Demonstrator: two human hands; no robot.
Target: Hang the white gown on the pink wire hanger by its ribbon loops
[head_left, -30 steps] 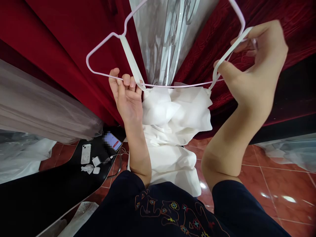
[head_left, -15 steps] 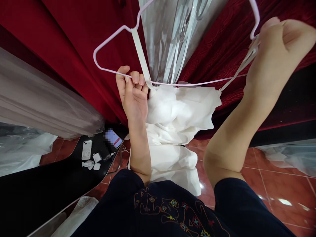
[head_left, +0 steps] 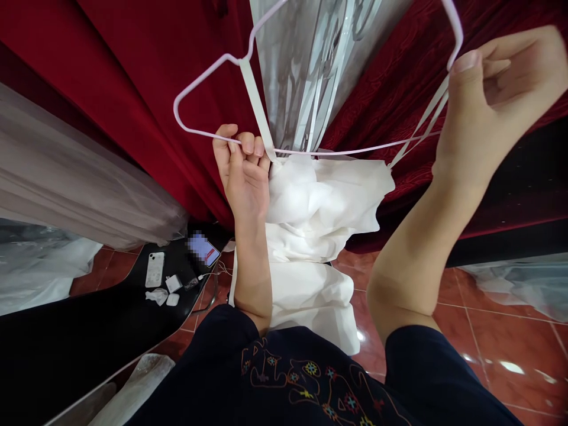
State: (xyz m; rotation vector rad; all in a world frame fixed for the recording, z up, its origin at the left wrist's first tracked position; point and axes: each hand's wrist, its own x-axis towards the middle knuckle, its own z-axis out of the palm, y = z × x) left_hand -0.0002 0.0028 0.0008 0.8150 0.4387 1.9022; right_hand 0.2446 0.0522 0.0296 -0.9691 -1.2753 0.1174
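Observation:
A white wire hanger (head_left: 199, 77) is held up in front of dark red curtains. A white strapped garment (head_left: 319, 225) hangs from it in loose folds. My left hand (head_left: 243, 171) is curled round the hanger's lower bar beside the left strap (head_left: 256, 106). At the hanger's right shoulder, my right hand (head_left: 492, 100) pinches the right strap (head_left: 421, 127) between thumb and fingers. The left strap sits in the notch at the hanger's left shoulder.
A clear plastic cover (head_left: 315, 65) hangs between the red curtains (head_left: 133, 77). Pale tulle (head_left: 80, 195) lies at left. A black surface (head_left: 89, 331) below left holds two phones (head_left: 155, 269), a charger and small items. The floor is glossy red tile (head_left: 488, 331).
My right hand has shifted right and up along the hanger's right shoulder, drawing the right strap with it. The left hand keeps its grip on the lower bar.

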